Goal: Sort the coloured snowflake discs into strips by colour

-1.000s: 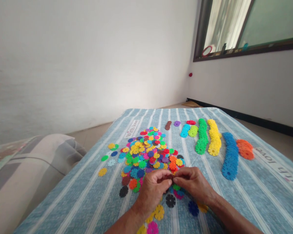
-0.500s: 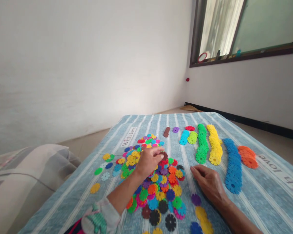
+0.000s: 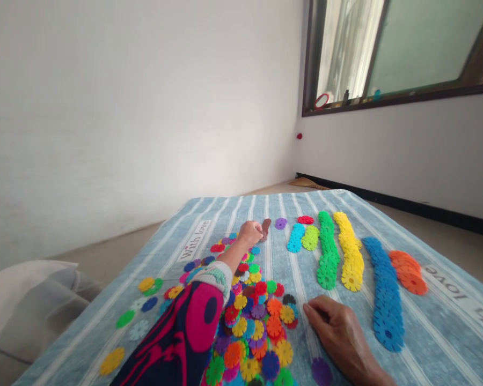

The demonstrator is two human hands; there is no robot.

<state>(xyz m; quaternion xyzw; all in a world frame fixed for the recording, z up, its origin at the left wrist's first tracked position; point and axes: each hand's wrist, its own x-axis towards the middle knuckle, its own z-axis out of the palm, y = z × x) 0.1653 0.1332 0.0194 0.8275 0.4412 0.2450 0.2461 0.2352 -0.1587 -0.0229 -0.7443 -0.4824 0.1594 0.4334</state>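
Note:
My left hand (image 3: 251, 232) reaches across the pile and pinches a brown notched plastic disc (image 3: 264, 236) at the near end of a short brown row (image 3: 266, 224). Its sleeve hides part of the mixed-colour pile of discs (image 3: 258, 311). My right hand (image 3: 340, 332) rests on the cloth to the right of that pile, fingers curled in and thumb against the forefinger; nothing shows in it. A purple disc (image 3: 321, 371) lies just below it on the cloth.
Overlapping rows of green (image 3: 327, 252), yellow (image 3: 348, 249) and blue discs (image 3: 386, 300) run along the right side, with orange discs (image 3: 409, 272) beyond. Smaller light-blue (image 3: 295, 238), lime (image 3: 310, 237), red (image 3: 305, 220) and purple groups (image 3: 280, 223) lie farther back. A striped cloth (image 3: 161, 236) covers the table.
My left hand has carried the brown disc forward from over the pile to the brown row. My right hand stays by the pile, and the view has shifted slightly.

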